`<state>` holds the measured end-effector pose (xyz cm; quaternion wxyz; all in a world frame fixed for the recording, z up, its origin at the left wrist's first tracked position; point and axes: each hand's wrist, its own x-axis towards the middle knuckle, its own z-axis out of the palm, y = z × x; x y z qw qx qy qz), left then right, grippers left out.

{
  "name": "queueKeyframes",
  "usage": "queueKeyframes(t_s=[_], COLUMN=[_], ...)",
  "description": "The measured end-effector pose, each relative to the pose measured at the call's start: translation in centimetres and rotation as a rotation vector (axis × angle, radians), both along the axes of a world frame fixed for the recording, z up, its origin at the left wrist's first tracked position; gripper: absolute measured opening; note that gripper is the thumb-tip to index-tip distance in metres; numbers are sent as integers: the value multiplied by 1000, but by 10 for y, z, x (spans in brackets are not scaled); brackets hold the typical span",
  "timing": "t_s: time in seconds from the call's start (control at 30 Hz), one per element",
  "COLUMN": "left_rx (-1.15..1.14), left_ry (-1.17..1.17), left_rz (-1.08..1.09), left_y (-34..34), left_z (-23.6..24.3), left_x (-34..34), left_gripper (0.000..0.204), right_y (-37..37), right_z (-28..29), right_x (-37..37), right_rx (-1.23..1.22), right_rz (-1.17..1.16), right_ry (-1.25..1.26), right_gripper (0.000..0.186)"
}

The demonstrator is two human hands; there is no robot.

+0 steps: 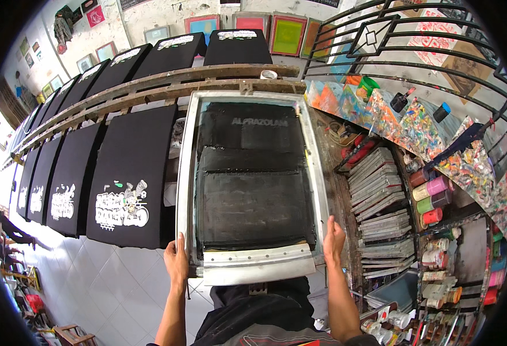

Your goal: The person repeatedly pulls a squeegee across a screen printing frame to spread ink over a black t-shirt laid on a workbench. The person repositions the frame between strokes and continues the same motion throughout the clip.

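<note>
A screen printing frame (187, 173) with a pale rim and dark ink over its mesh fills the middle. My left hand (176, 259) grips its near left corner, thumb on top. On the near right side, my right hand (334, 239) holds the rim with the thumb up; the other fingers of both hands are partly hidden. A wide squeegee (259, 262) with a pale handle lies across the frame's near end, between my hands. Left of the frame, a black shirt (132, 155) with a white print is stretched on a flat board.
More printed black shirts (236, 49) line both sides of a long wooden rail (149, 81). A tape roll (269, 74) sits on the rail. To the right stand stacked frames (374, 179), ink jars (432, 187) and a paint-splashed panel (403, 124). Black metal bars (392, 69) rise behind.
</note>
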<state>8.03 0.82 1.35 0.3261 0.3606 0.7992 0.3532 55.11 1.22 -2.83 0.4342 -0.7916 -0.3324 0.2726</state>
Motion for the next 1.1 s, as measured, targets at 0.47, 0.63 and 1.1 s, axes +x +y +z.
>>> queueKeyframes(t_s=[0.47,0.63,1.1], left_rx=[140,106,196], left_ry=[-372,-365,-308], left_rz=[-220,-223,-73], left_y=[1,1,112], left_z=[8,-17,29], left_x=[332,416,477], left_gripper=[49,53,49], right_y=[-79,-84,115], right_z=[8,8,30], right_x=[349,428,495], right_rx=[115,113,98], right_rz=[-282,-309,8], right_ry=[-215,-221,-38], right_gripper=[79,73,80])
